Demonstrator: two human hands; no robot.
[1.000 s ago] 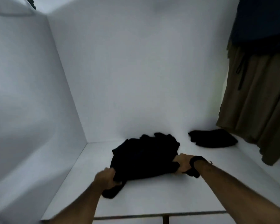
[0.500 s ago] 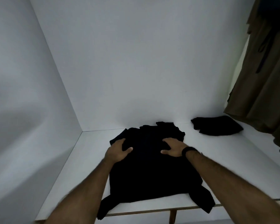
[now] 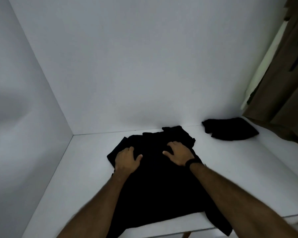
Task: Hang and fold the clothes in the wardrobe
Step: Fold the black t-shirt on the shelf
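Observation:
A black garment (image 3: pixel 158 188) lies spread flat on the white wardrobe shelf (image 3: pixel 72 194), its near end hanging over the shelf's front edge. My left hand (image 3: pixel 126 159) presses flat on its upper left part, fingers spread. My right hand (image 3: pixel 180 152), with a black band on the wrist, presses flat on its upper right part. A second black garment (image 3: pixel 230 128) sits folded at the back right of the shelf.
White wardrobe walls close in the left side (image 3: pixel 15 117) and the back (image 3: pixel 136 66). Brown clothes (image 3: pixel 285 93) hang at the right, reaching down near the shelf. The shelf's front edge (image 3: pixel 282 219) runs across the bottom.
A second ago both hands gripped the bunched black garment. It has since been pulled toward me and spread flat, and both hands now lie flat on its far part.

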